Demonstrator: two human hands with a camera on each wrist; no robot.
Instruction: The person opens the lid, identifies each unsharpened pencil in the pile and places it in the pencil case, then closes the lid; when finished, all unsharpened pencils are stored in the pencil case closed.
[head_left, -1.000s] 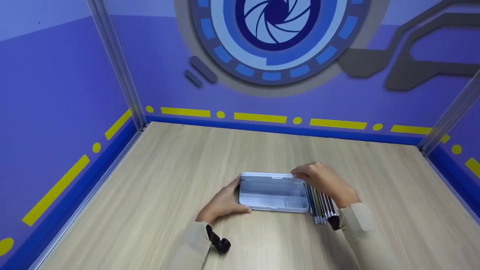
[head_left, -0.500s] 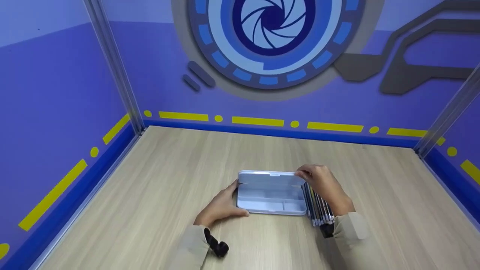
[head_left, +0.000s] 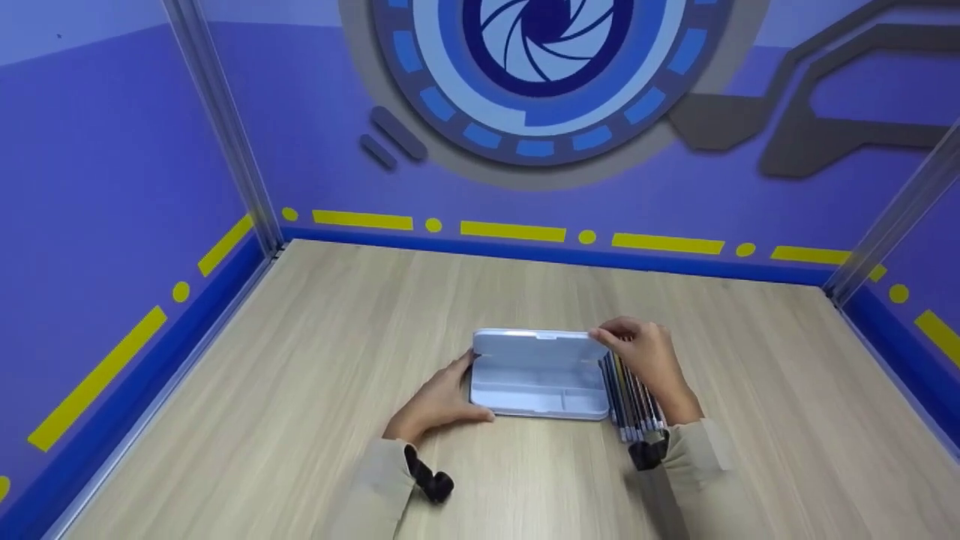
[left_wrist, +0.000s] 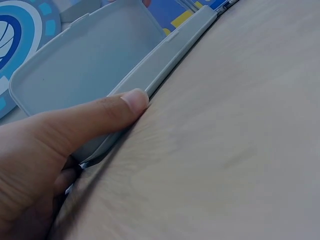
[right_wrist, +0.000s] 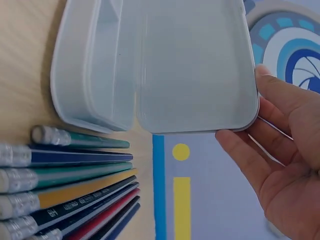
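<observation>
A pale, translucent pencil case (head_left: 517,401) lies on the table with its lid (head_left: 536,349) tilted up at the back. Divided compartments show inside it, with nothing in them. My left hand (head_left: 439,401) holds the case's left end, the thumb (left_wrist: 132,102) along the front wall and the other fingers mostly hidden behind. At the lid's far right corner, my right hand (right_wrist: 292,135) pinches the edge between thumb and fingers. Beside the case on the right lies a row of several pencils (head_left: 630,397) with eraser ends, partly under the right wrist.
The wooden tabletop (head_left: 360,322) runs back to a purple-blue wall panel (head_left: 315,135) with yellow marks. Metal posts (head_left: 225,127) stand at the corners. A black strap (head_left: 429,476) hangs from the left cuff, and dark straps (head_left: 649,450) sit by the right cuff.
The lid has swung further up and back with my right hand on its corner. The left hand keeps its hold on the case's left end. The head view has shifted slightly.
</observation>
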